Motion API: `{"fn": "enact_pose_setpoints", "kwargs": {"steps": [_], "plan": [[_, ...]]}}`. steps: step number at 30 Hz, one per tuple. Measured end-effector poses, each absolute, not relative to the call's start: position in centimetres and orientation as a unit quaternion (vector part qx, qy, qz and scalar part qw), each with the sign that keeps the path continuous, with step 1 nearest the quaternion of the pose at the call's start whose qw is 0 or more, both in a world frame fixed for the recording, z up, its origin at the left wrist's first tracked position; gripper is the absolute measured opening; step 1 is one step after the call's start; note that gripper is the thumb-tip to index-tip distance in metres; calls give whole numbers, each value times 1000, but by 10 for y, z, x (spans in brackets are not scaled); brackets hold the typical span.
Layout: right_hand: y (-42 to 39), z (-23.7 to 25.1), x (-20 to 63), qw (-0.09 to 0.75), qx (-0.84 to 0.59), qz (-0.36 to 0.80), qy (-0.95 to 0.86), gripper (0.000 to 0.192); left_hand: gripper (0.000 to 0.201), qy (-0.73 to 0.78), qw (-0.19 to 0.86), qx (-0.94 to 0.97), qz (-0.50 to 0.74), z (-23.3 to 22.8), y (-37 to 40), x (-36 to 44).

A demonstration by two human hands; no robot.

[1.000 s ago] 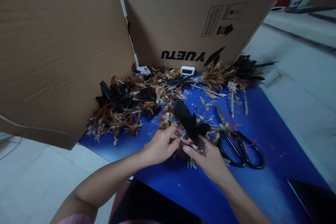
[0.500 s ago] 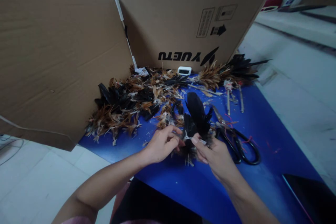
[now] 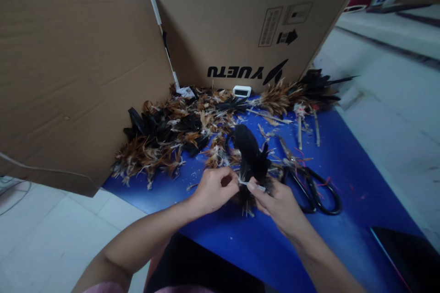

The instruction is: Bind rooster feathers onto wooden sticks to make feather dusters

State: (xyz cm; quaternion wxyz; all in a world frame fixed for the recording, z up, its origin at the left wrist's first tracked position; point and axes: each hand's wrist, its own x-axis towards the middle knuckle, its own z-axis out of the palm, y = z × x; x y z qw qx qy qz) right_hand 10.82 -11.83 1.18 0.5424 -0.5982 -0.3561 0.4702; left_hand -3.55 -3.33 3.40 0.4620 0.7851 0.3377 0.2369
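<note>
A bundle of black feathers [image 3: 248, 146] stands between my two hands over the blue table [image 3: 220, 242], its pale quill ends pointing down toward me. Around its middle runs a thin white tie [image 3: 244, 182], which looks like string or a plastic strip. My left hand [image 3: 216, 191] pinches one part of the tie between thumb and forefinger. With thumb and fingers closed, my right hand [image 3: 277, 199] grips the tie's other side and the bundle together; a short white end pokes out past its thumb. Black-handled scissors [image 3: 311, 190] lie just right of my right hand.
Brown and black feather bunches [image 3: 154, 146] heap along the table's left and back. Feather dusters with sticks [image 3: 299, 132] lie back right. Cardboard panels [image 3: 220, 23] stand behind and left. A small white digital display [image 3: 241, 91] sits at the back, a dark flat device [image 3: 405, 256] front right.
My left thumb and forefinger have closed into a pinch on the tie. The black feather tips have leaned left and slightly down. My right hand keeps its grip.
</note>
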Motion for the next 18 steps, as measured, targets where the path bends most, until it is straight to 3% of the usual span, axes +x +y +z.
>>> {"fn": "enact_pose_setpoints", "kwargs": {"steps": [11,18], "plan": [[-118,14,108,548,-587,491,-339,37,5,367,611,657,245,27,-30,-33],[-118,13,108,544,-584,496,-340,39,17,303,481,777,270,34,-27,-42]]}}
